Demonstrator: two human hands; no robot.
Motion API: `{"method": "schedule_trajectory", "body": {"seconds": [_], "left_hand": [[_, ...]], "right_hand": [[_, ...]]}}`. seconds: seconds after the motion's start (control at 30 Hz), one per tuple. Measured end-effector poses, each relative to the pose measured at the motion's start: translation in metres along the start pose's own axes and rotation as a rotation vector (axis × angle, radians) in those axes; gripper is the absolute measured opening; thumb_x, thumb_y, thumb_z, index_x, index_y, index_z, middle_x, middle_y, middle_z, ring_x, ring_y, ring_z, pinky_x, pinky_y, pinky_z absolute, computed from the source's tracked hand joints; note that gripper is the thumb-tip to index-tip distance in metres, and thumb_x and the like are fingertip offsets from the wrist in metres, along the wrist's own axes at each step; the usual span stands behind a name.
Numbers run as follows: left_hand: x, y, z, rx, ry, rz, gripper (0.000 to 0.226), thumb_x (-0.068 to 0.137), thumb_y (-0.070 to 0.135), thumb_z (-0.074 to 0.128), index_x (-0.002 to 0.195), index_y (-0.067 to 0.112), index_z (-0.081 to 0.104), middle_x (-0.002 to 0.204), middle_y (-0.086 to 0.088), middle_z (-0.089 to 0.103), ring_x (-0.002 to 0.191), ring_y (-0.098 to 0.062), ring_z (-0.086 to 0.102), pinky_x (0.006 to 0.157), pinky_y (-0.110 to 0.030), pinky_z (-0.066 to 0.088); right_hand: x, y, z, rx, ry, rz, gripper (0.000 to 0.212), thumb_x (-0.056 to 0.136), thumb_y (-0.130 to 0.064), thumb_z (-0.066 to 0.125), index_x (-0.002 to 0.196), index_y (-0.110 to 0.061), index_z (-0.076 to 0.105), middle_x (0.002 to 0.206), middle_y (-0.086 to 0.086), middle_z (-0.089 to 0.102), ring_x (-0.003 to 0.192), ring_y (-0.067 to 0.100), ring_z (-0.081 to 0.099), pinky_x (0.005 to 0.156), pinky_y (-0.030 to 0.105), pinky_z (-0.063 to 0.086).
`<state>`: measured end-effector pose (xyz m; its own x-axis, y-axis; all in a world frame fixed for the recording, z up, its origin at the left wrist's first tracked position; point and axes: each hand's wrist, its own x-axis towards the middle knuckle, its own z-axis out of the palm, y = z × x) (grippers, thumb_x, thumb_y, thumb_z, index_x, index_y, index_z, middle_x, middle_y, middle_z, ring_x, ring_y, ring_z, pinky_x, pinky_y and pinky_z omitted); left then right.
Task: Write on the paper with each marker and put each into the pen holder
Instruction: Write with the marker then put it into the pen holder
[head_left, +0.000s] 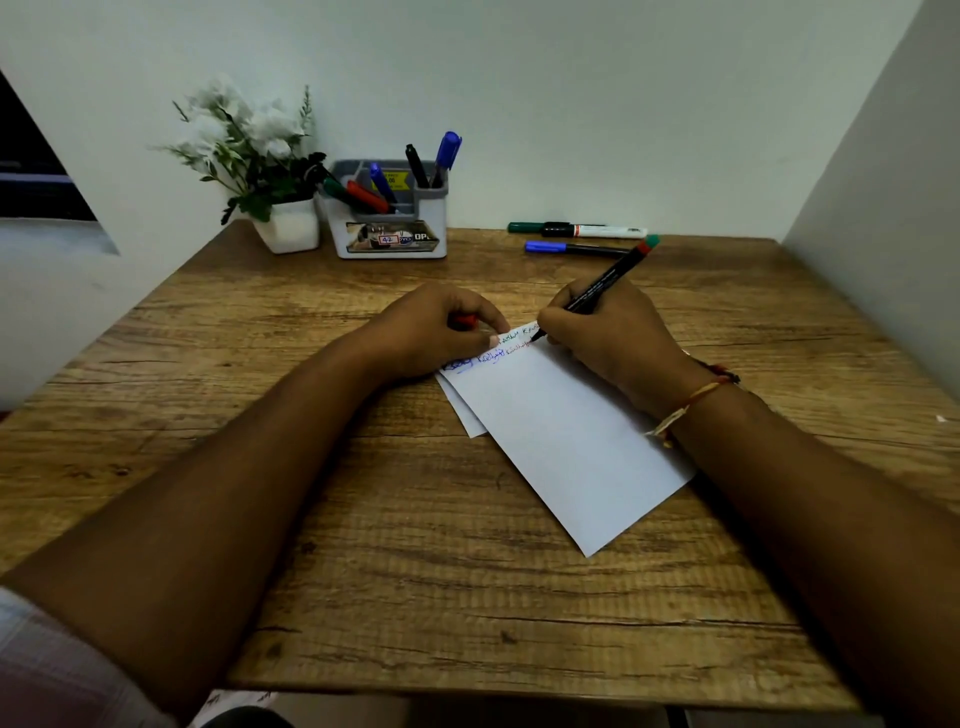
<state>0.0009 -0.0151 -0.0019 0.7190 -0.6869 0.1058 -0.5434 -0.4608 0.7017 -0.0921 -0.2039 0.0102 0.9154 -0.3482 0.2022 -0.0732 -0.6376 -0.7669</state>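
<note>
Two hands meet at the paper (561, 441). The right hand (608, 338) grips a black marker (597, 288), its tip touching the sheet just left of the fingers. The left hand (431, 332) curls round a red cap (464, 320), thumb pressing the paper. Beyond the left hand stands the pen holder (434, 208). Beyond the right hand lie a green-capped marker (576, 229) and a blue-capped marker (571, 248).

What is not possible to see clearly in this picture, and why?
Head view:
Red object: mostly hidden inside the left hand.
Writing on the paper: too small to read, partly under that hand.
Label on the pen holder: blurred.
Marker in the right hand: ink colour unclear.
</note>
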Motion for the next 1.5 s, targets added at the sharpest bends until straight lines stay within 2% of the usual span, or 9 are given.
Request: {"method": "schedule_trajectory", "body": {"seconds": [0.27, 0.4, 0.6, 0.77, 0.93, 1.17, 1.27, 1.37, 1.5], "left_hand": [[-0.001, 0.003, -0.001, -0.003, -0.009, -0.012, 0.018, 0.089, 0.026, 0.071, 0.103, 0.037, 0.073, 0.108, 0.016, 0.069, 0.101, -0.003, 0.062, 0.090, -0.034, 0.052], [-0.001, 0.003, 0.000, -0.008, -0.004, -0.017, 0.018, 0.089, 0.027, 0.071, 0.103, 0.038, 0.074, 0.103, 0.021, 0.069, 0.095, 0.001, 0.062, 0.082, -0.028, 0.051], [-0.001, 0.003, -0.001, 0.004, 0.003, -0.017, 0.018, 0.089, 0.027, 0.070, 0.104, 0.037, 0.074, 0.101, 0.023, 0.067, 0.095, 0.002, 0.061, 0.073, -0.020, 0.044], [-0.001, 0.003, 0.001, 0.003, 0.005, -0.025, 0.018, 0.089, 0.027, 0.071, 0.103, 0.039, 0.073, 0.103, 0.023, 0.066, 0.096, 0.001, 0.061, 0.074, -0.021, 0.045], [-0.002, 0.005, 0.000, 0.000, 0.005, -0.029, 0.017, 0.089, 0.028, 0.071, 0.102, 0.039, 0.073, 0.102, 0.024, 0.067, 0.095, 0.001, 0.062, 0.073, -0.022, 0.046], [-0.003, 0.006, -0.001, 0.029, 0.028, -0.024, 0.021, 0.087, 0.030, 0.072, 0.107, 0.037, 0.071, 0.109, 0.016, 0.067, 0.101, -0.002, 0.060, 0.086, -0.027, 0.051], [-0.004, 0.004, 0.000, 0.000, 0.117, -0.055, 0.026, 0.088, 0.032, 0.071, 0.113, 0.036, 0.063, 0.116, 0.013, 0.061, 0.109, 0.000, 0.056, 0.087, -0.020, 0.047], [-0.005, 0.006, 0.000, -0.039, 0.240, -0.075, 0.017, 0.092, 0.029, 0.066, 0.106, 0.031, 0.056, 0.103, 0.011, 0.061, 0.095, -0.003, 0.058, 0.073, -0.021, 0.045], [-0.007, 0.012, -0.001, -0.086, 0.335, 0.004, 0.009, 0.094, 0.025, 0.063, 0.095, 0.028, 0.055, 0.086, 0.007, 0.061, 0.069, -0.004, 0.052, 0.060, -0.024, 0.040]], "right_hand": [[-0.001, -0.003, -0.002, 0.013, -0.060, -0.014, 0.012, 0.080, -0.021, 0.068, 0.070, -0.016, 0.073, 0.065, -0.005, 0.068, 0.072, 0.013, 0.063, 0.074, 0.038, 0.054], [-0.002, -0.004, -0.001, -0.010, -0.086, -0.033, 0.012, 0.082, -0.021, 0.068, 0.074, -0.015, 0.074, 0.069, -0.005, 0.069, 0.075, 0.012, 0.064, 0.072, 0.033, 0.050], [-0.001, -0.004, -0.003, -0.025, -0.032, -0.016, 0.012, 0.083, -0.022, 0.068, 0.080, -0.012, 0.072, 0.077, -0.001, 0.071, 0.089, 0.022, 0.069, 0.083, 0.042, 0.055], [-0.002, -0.004, -0.004, -0.011, -0.099, -0.034, 0.016, 0.083, -0.021, 0.067, 0.068, -0.017, 0.070, 0.071, -0.003, 0.070, 0.078, 0.015, 0.065, 0.076, 0.039, 0.053], [0.001, -0.001, -0.001, -0.019, -0.037, -0.011, 0.016, 0.084, -0.023, 0.067, 0.082, -0.007, 0.071, 0.081, 0.006, 0.073, 0.085, 0.023, 0.068, 0.076, 0.040, 0.053], [0.002, 0.003, -0.003, 0.170, 0.008, 0.080, 0.018, 0.083, -0.021, 0.063, 0.079, -0.004, 0.068, 0.061, -0.003, 0.062, 0.060, 0.013, 0.054, 0.065, 0.033, 0.044], [0.003, 0.003, -0.004, 0.246, -0.012, 0.068, 0.015, 0.088, -0.018, 0.065, 0.082, -0.005, 0.064, 0.073, 0.007, 0.066, 0.065, 0.018, 0.057, 0.070, 0.040, 0.048], [0.003, 0.003, -0.005, 0.297, 0.014, 0.019, 0.015, 0.092, -0.026, 0.073, 0.082, -0.019, 0.064, 0.076, 0.003, 0.069, 0.068, 0.014, 0.062, 0.065, 0.033, 0.052], [0.001, -0.001, -0.013, 0.412, 0.030, -0.097, 0.016, 0.091, -0.022, 0.076, 0.078, -0.019, 0.066, 0.061, -0.010, 0.066, 0.056, 0.001, 0.058, 0.048, 0.016, 0.046]]}}
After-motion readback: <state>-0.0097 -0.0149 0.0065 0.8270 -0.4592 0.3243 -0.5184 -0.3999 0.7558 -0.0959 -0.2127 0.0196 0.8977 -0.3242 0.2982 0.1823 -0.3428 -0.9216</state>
